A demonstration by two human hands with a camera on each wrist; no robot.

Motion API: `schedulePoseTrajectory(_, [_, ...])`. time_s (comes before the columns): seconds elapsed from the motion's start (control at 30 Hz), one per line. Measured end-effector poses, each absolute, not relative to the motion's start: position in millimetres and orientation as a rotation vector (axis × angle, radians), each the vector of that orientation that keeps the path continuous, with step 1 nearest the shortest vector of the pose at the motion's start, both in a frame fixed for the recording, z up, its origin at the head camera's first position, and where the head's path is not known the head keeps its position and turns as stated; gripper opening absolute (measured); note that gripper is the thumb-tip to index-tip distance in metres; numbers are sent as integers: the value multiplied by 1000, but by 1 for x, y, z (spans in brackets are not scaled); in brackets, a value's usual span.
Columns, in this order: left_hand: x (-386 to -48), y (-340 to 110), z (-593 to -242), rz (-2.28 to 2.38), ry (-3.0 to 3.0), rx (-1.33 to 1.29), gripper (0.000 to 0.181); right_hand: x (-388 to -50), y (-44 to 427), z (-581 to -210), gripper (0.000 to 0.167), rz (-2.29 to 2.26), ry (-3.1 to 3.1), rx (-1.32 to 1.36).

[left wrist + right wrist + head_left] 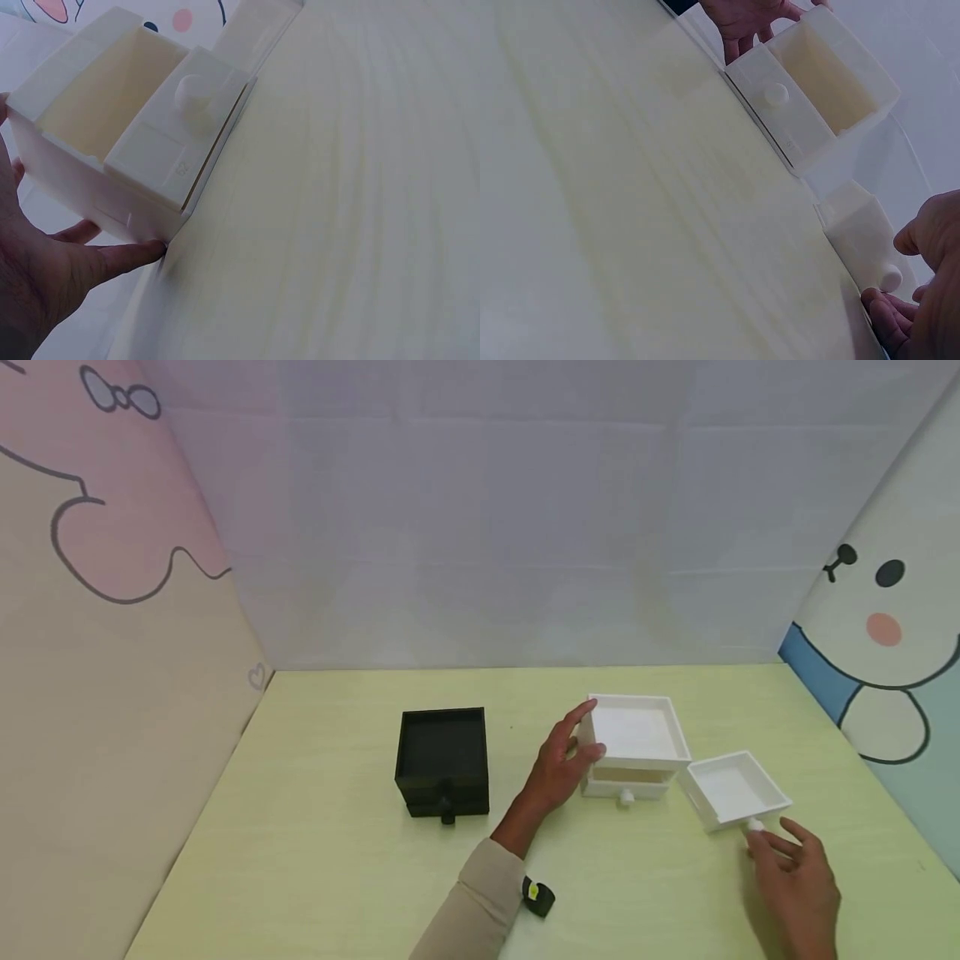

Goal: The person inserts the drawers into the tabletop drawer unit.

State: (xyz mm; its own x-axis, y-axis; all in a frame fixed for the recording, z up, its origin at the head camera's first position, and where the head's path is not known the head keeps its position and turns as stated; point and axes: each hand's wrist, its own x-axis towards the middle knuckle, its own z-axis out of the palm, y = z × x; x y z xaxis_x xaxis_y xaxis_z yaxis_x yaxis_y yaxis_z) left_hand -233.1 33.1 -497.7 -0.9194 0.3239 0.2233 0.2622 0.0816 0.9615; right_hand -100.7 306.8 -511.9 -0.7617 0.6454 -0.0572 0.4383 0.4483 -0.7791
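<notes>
In the head view, a white two-level drawer box [637, 727] stands on the table. Its upper slot is a vacant opening, while the lower drawer [592, 789] with a round knob is pushed in. My left hand [558, 768] grips the box's left side, thumb at the front corner and a finger toward the back. To the right, a pulled-out white drawer [735, 785] sits on the table at an angle, with nothing in it. My right hand [798, 881] is at its round knob [890, 278]; the right wrist view shows fingertips beside the knob and the thumb apart from it.
A black drawer box [442, 747] with a front knob stands left of the white one. A small black item [538, 897] with a yellow-green mark lies beside the left sleeve [480, 893]. Printed cloth walls enclose the pale yellow table [315, 827] on three sides.
</notes>
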Motion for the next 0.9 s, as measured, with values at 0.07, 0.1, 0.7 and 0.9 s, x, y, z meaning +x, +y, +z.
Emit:
schedulePoseTrajectory(0.07, [-234, 33, -498, 2004, 2281, 622, 62, -100, 306, -513, 64, 1207, -2449, -897])
schedulePoseTrajectory(0.1, [-234, 33, -498, 2002, 2287, 620, 62, -100, 306, -513, 63, 1214, -2444, -883])
schedulePoseTrajectory(0.7, [-234, 32, -497, 1984, 2284, 627, 62, -109, 301, -518, 37, 1038, -2439, -819])
schedulePoseTrajectory(0.9, [-234, 33, -496, 1979, 2293, 627, 63, -109, 301, -518, 34, 1053, -2429, -827])
